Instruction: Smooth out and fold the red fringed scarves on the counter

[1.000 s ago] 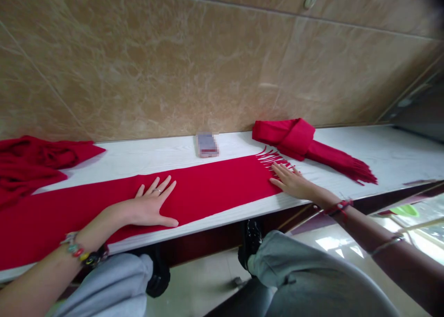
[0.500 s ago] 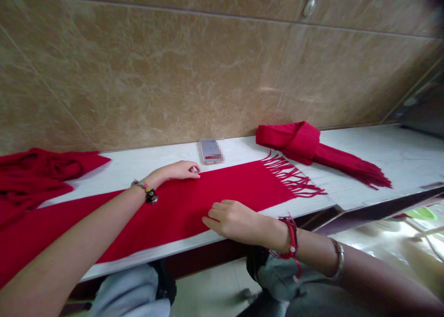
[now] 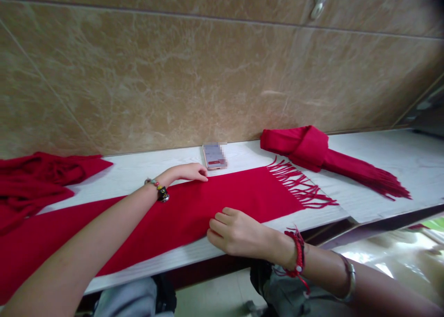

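Note:
A long red scarf is spread flat along the white counter, its knotted fringe pointing right. At its far edge, my left hand has thumb and fingers brought together on the cloth. My right hand is curled at the near edge opposite, its fingers closed round the border; the fingertips are partly hidden. Beyond the fringe lies a second red scarf, folded over with its tasselled end hanging out to the right. Crumpled red cloth sits at the far left.
A phone lies near the tiled wall, behind the spread scarf. The white counter runs along the wall, with its front edge close to my knees. An open drawer or ledge shows below it at the right.
The view has shifted slightly, so everything appears a little lower and further right. Both hands remain at the scarf's edges; my left fingers look a little straighter.

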Demonstrator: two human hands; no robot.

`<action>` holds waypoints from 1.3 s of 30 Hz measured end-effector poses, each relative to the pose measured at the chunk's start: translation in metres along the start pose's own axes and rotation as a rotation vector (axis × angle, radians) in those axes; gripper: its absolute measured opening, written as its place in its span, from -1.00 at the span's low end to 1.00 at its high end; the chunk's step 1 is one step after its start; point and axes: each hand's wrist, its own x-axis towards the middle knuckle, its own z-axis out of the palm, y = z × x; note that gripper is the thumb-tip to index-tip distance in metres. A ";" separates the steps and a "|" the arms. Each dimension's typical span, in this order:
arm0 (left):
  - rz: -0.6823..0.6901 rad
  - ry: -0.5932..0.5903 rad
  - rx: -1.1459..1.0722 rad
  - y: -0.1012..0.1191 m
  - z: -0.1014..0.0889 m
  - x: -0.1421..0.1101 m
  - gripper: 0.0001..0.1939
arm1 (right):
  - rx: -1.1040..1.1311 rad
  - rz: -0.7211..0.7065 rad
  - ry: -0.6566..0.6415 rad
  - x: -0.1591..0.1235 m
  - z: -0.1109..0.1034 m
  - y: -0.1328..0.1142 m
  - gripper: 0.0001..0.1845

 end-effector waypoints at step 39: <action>0.030 0.219 -0.619 0.032 -0.052 -0.005 -0.60 | -0.077 0.459 0.239 -0.027 -0.042 0.007 -0.76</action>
